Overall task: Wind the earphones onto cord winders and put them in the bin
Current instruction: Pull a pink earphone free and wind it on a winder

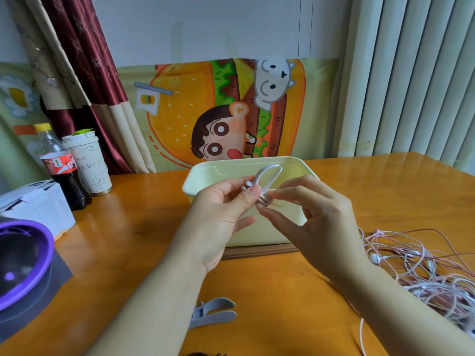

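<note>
Fingers of both hands pinch a white cord winder above the bin's near rim; bare bench lies nearer

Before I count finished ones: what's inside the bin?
The pale yellow bin shows only bare inner walls; its floor is hidden by the front wall, both hands and the white cord winder they hold.

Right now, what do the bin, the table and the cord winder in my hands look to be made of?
The pale yellow bin looks like moulded plastic, matte, with rounded corners. The table looks like varnished wood or wood veneer, orange and glossy with window reflections. The white cord winder seems soft plastic or silicone, smooth and curved; I cannot tell which.
</note>
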Tool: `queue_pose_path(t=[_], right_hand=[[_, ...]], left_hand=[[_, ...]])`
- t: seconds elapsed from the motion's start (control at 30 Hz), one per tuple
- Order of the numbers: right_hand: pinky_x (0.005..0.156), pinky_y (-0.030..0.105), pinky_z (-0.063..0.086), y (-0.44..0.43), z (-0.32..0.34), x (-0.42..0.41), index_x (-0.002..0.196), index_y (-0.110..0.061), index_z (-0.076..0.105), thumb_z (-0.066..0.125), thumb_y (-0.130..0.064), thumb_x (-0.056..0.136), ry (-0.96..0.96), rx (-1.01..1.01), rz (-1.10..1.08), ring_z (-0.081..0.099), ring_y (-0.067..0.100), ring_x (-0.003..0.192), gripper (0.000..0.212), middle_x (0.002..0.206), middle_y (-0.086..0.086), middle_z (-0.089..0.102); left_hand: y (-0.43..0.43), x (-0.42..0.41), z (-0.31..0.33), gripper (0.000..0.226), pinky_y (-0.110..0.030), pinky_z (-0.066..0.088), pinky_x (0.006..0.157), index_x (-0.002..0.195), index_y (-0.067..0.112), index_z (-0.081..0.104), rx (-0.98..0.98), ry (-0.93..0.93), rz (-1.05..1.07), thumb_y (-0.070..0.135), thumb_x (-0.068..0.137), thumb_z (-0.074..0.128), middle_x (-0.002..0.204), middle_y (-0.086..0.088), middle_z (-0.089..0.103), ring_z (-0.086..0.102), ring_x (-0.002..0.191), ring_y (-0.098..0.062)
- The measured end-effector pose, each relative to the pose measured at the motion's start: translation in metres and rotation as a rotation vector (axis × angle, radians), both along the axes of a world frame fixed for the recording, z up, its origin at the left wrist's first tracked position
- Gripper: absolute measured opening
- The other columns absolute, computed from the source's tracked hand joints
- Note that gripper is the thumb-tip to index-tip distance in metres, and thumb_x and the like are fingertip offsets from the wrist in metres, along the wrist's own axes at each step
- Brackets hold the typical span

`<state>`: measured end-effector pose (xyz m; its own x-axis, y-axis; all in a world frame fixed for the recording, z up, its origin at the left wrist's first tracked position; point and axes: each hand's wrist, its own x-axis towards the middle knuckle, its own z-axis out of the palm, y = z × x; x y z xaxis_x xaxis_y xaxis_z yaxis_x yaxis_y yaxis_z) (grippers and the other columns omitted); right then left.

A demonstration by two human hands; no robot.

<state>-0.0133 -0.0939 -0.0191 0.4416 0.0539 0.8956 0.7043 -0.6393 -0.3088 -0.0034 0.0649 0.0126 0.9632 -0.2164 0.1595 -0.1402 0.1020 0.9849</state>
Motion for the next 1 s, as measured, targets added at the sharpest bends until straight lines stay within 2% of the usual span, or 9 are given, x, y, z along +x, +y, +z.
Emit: queue_pose_path(t=[0.13,0.27,0.33,0.47,0.57,0.67,0.77,0.9,1.0], right_hand=[[0.069,0.006,0.045,0.005,-0.004,-0.001,0.096,-0.011,0.072,0.071,-0.034,0.079,0.014,0.029,-0.013,0.058,-0.003,0.082,0.029,0.092,-0.004,0.066],[0.068,-0.002,0.037,0.006,-0.004,0.0,0.095,-0.009,0.072,0.076,-0.029,0.078,0.037,0.039,0.006,0.052,-0.019,0.079,0.027,0.092,-0.008,0.067],[0.066,-0.003,0.035,0.005,-0.004,0.0,0.095,-0.009,0.073,0.076,-0.024,0.077,0.04,0.027,0.017,0.05,-0.021,0.075,0.024,0.091,-0.008,0.068],[0.067,0.0,0.04,0.0,0.001,0.0,0.094,-0.012,0.074,0.076,-0.026,0.076,0.049,-0.013,0.035,0.057,-0.013,0.077,0.023,0.09,-0.005,0.072],[0.068,0.018,0.055,-0.002,0.004,-0.001,0.097,-0.016,0.074,0.072,-0.036,0.079,0.046,-0.055,0.04,0.066,0.002,0.083,0.028,0.092,-0.006,0.072],[0.067,0.028,0.058,-0.002,0.005,-0.001,0.099,-0.018,0.074,0.063,-0.041,0.082,0.05,-0.122,0.011,0.067,0.005,0.085,0.031,0.095,-0.007,0.072],[0.066,0.029,0.058,-0.003,0.006,-0.001,0.1,-0.018,0.074,0.063,-0.041,0.083,0.06,-0.164,0.019,0.067,0.005,0.085,0.03,0.096,-0.008,0.071],[0.066,0.026,0.056,-0.005,0.011,-0.003,0.099,-0.019,0.074,0.063,-0.04,0.082,0.074,-0.184,0.042,0.066,0.003,0.083,0.03,0.096,-0.01,0.07],[0.067,0.022,0.054,-0.008,0.017,-0.004,0.099,-0.019,0.074,0.063,-0.042,0.081,0.087,-0.158,0.073,0.065,0.001,0.084,0.031,0.095,-0.01,0.07]], left_hand=[[-0.006,-0.004,-0.001,0.031,-0.017,0.044,0.077,0.098,0.029,0.071,-0.019,0.024,0.038,0.038,0.07,0.064,0.085,0.018,0.074,0.065,0.078,0.012],[-0.005,-0.004,0.0,0.031,-0.022,0.039,0.074,0.095,0.028,0.074,-0.018,0.096,0.03,0.039,0.067,0.065,0.074,0.02,0.069,0.059,0.067,0.004],[-0.001,-0.002,0.001,0.033,-0.021,0.04,0.075,0.097,0.026,0.074,0.028,0.069,0.014,0.038,0.068,0.065,0.074,0.019,0.07,0.061,0.066,0.006],[0.011,0.002,0.005,0.04,-0.014,0.041,0.078,0.108,0.024,0.073,0.224,-0.073,0.001,0.04,0.072,0.066,0.087,0.02,0.073,0.062,0.08,0.014],[0.02,0.004,0.008,0.047,-0.015,0.043,0.087,0.109,0.023,0.073,0.324,-0.107,-0.025,0.045,0.068,0.067,0.097,0.015,0.075,0.065,0.092,0.009],[0.024,0.004,0.012,0.027,-0.013,0.044,0.085,0.1,0.026,0.074,0.407,-0.132,-0.01,0.038,0.076,0.07,0.091,0.015,0.076,0.067,0.089,0.005],[0.027,0.004,0.013,0.015,-0.015,0.044,0.083,0.093,0.03,0.076,0.493,-0.174,0.021,0.037,0.081,0.07,0.086,0.016,0.075,0.067,0.087,0.004],[0.027,0.003,0.015,0.017,-0.015,0.047,0.083,0.095,0.028,0.076,0.462,-0.166,-0.004,0.033,0.08,0.072,0.088,0.013,0.076,0.069,0.088,0.0],[0.026,0.002,0.016,0.031,-0.014,0.051,0.078,0.1,0.023,0.075,0.378,-0.181,-0.026,0.032,0.07,0.074,0.091,0.008,0.077,0.071,0.088,-0.005]])
